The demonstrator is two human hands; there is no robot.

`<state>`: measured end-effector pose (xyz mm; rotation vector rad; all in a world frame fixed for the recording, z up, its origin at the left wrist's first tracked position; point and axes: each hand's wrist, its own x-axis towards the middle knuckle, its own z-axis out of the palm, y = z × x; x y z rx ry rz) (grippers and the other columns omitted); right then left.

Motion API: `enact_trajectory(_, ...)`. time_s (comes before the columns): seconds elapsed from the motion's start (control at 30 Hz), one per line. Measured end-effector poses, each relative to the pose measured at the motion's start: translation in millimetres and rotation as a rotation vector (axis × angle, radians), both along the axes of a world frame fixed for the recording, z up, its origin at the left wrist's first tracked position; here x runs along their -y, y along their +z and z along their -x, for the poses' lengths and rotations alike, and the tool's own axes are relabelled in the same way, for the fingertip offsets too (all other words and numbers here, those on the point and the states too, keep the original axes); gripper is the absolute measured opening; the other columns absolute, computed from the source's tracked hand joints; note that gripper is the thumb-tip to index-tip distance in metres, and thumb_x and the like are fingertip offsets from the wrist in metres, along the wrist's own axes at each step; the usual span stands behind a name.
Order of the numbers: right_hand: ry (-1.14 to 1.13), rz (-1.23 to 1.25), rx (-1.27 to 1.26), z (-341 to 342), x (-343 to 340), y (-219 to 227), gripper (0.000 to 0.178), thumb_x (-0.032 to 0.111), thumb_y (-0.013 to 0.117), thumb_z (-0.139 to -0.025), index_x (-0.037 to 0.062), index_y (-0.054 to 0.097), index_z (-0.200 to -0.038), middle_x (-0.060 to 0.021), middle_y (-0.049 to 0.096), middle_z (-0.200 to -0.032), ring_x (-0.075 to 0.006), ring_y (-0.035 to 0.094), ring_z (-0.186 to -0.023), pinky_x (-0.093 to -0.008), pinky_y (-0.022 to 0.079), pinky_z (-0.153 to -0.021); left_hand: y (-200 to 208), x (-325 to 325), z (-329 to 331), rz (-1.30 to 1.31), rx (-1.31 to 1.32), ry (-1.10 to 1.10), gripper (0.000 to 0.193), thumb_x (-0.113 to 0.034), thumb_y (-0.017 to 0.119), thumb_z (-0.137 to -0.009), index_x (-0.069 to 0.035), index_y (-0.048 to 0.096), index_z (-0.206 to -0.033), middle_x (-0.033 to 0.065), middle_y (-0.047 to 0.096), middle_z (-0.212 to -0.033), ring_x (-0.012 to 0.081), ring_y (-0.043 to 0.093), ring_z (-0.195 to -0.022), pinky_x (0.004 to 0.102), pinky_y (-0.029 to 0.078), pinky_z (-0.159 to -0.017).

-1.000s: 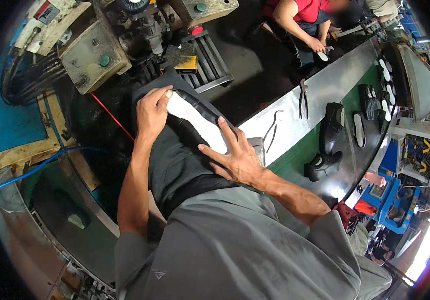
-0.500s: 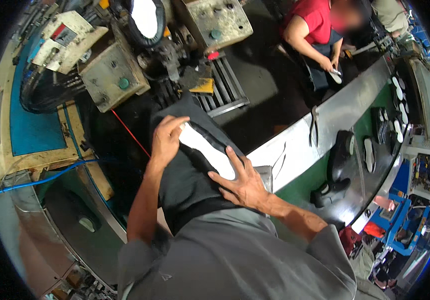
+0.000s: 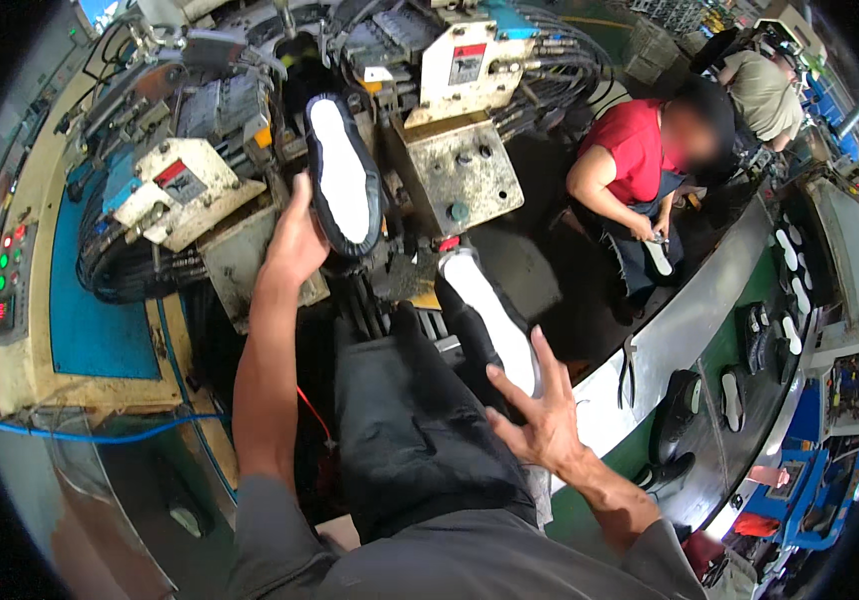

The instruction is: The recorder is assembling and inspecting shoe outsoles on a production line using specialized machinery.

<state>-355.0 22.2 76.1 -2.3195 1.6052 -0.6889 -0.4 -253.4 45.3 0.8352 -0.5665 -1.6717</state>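
A black shoe upper point(image 3: 370, 205) with a white sole-side panel is up at the machine, its panel facing me. My left hand point(image 3: 300, 235) is against its left edge, thumb along the side, the other fingers tucked behind and partly hidden. A second black shoe upper point(image 3: 465, 320), also with a white bottom panel, slants above my right thigh. My right hand point(image 3: 540, 410) grips its near end, with fingers on both sides of the white panel.
Machine boxes point(image 3: 460, 175) with knobs flank the left-hand shoe. At left stands a panel with lit buttons point(image 3: 10, 275). A metal-edged bench point(image 3: 715, 255) on the right bears pliers point(image 3: 628, 370) and several shoes point(image 3: 677, 410). Beyond it sits a person in red point(image 3: 630, 150), handling a shoe.
My left hand has left the shoe upper on my lap and reached forward to the one at the machine. My right hand has shifted its upper forward and right. The view has tilted up.
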Motion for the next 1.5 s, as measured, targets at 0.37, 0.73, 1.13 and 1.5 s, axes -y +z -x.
enact_trajectory(0.37,0.044,0.168,0.013,-121.6,213.5,41.9,0.066,0.032,0.086,-0.088,0.0336,0.068,-0.152,-0.0320,0.028,-0.173,-0.0567,0.054,-0.136,-0.0613,0.051,-0.114,42.0,-121.6,-40.7,0.395,0.224,0.038,0.108,-0.042,0.072,-0.091,0.000,0.021,-0.176,0.0216,0.042,-0.172,0.0343,0.049,-0.155,0.0458,0.040,-0.127)
enact_trajectory(0.73,0.050,0.165,0.109,-178.3,265.8,-3.8,0.071,0.037,0.082,-0.091,0.0340,0.061,-0.159,-0.0366,0.021,-0.175,-0.0610,0.053,-0.134,-0.0612,0.051,-0.115,43.2,-274.4,-57.0,0.237,0.459,0.220,0.121,-0.023,0.067,-0.066,0.004,0.021,-0.175,0.0198,0.041,-0.171,0.0322,0.042,-0.158,0.0424,0.031,-0.130)
enact_trajectory(1.13,0.197,0.429,-0.017,-199.0,248.6,-30.1,0.079,0.026,0.079,-0.094,0.0079,0.048,-0.164,-0.0388,0.027,-0.170,-0.0592,0.024,-0.159,-0.0671,0.022,-0.131,40.3,-292.6,-20.0,0.249,1.096,0.381,0.109,0.008,0.072,-0.078,-0.002,0.025,-0.175,0.0185,0.038,-0.176,0.0303,0.040,-0.160,0.0408,0.027,-0.133)
enact_trajectory(1.5,0.145,0.547,-0.058,-227.5,343.1,-24.9,0.077,0.032,0.077,-0.091,0.0088,0.052,-0.160,-0.0397,0.039,-0.164,-0.0564,0.028,-0.159,-0.0705,0.022,-0.130,-0.8,-262.5,-14.2,0.126,1.080,0.275,0.107,0.009,0.078,-0.084,-0.002,0.025,-0.175,0.0211,0.039,-0.174,0.0324,0.042,-0.159,0.0425,0.030,-0.132)
